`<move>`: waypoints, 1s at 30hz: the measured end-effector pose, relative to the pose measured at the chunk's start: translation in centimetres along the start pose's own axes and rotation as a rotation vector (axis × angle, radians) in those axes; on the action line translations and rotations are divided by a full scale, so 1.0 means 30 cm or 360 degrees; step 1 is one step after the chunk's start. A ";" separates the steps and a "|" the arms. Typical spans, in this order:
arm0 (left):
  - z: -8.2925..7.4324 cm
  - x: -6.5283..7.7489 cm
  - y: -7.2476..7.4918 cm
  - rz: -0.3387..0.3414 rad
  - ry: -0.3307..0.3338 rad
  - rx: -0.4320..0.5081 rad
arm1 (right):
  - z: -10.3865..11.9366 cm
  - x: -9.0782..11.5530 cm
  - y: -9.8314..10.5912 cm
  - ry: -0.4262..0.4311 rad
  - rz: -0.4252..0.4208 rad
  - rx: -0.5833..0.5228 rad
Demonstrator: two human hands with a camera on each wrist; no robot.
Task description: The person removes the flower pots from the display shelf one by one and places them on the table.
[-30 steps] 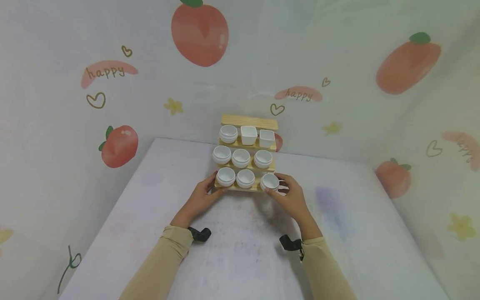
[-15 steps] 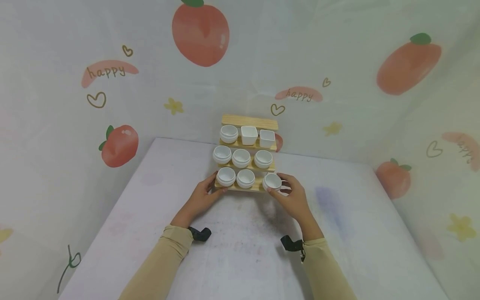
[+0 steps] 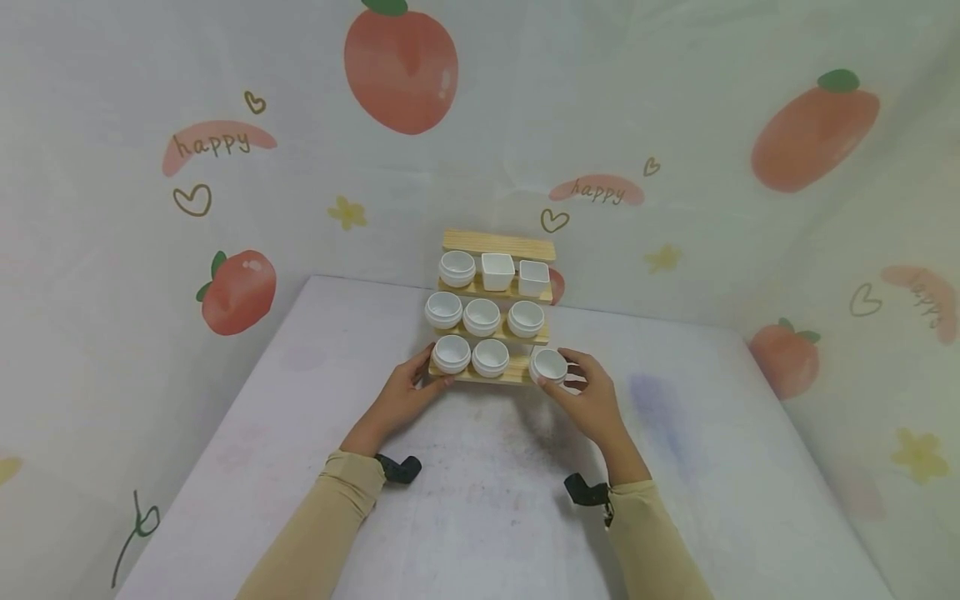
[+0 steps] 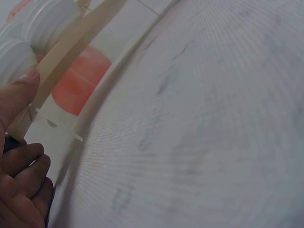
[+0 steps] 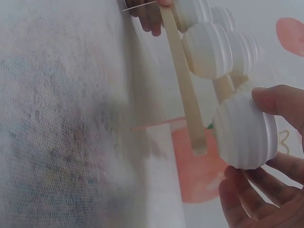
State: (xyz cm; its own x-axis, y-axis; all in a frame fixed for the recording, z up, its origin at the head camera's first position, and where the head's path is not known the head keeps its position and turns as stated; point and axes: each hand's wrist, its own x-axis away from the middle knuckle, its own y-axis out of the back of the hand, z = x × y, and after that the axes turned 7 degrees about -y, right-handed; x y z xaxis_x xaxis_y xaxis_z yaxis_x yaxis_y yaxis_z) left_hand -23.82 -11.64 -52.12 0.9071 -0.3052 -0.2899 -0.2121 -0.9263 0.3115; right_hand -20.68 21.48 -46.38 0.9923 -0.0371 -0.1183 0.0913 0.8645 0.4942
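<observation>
A tiered wooden stand (image 3: 498, 244) with white pots rises at the table's back. My left hand (image 3: 401, 396) grips the left end of its lowest board (image 3: 516, 369), thumb in front; in the left wrist view that board (image 4: 78, 40) slants past the thumb. Between thumb and fingers my right hand (image 3: 592, 402) holds a round white flower pot (image 3: 548, 367) at the board's right end. In the right wrist view this pot (image 5: 247, 133) is apart from the board. Two round pots, one of them the middle pot (image 3: 491, 358), stand on the lowest board.
Three round pots stand on the middle board, among them a right-hand pot (image 3: 527, 318). The top row has one round pot (image 3: 457, 268) and two square pots, including a square pot (image 3: 498, 271). A patterned cloth wall (image 3: 480, 150) hangs directly behind the pale table (image 3: 480, 500).
My right hand has shifted slightly right with its pot, widening the gap to the middle pot on the lowest board. The left hand stays at the board's left end.
</observation>
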 end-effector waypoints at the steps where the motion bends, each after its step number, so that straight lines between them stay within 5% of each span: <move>1: 0.001 0.000 0.000 -0.0001 0.0001 -0.0003 | -0.001 0.000 0.001 0.0001 0.0001 -0.0002; 30: 0.014 -0.002 0.000 -0.0002 -0.0028 -0.0007 | -0.036 0.008 0.010 0.0008 -0.0022 -0.0061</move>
State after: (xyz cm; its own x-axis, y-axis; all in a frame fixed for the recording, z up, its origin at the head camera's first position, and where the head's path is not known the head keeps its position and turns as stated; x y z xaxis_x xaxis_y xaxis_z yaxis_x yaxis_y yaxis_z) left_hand -24.02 -11.72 -52.48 0.9009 -0.3080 -0.3060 -0.2094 -0.9257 0.3151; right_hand -20.50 22.28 -47.18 0.9905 -0.0467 -0.1290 0.1014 0.8826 0.4591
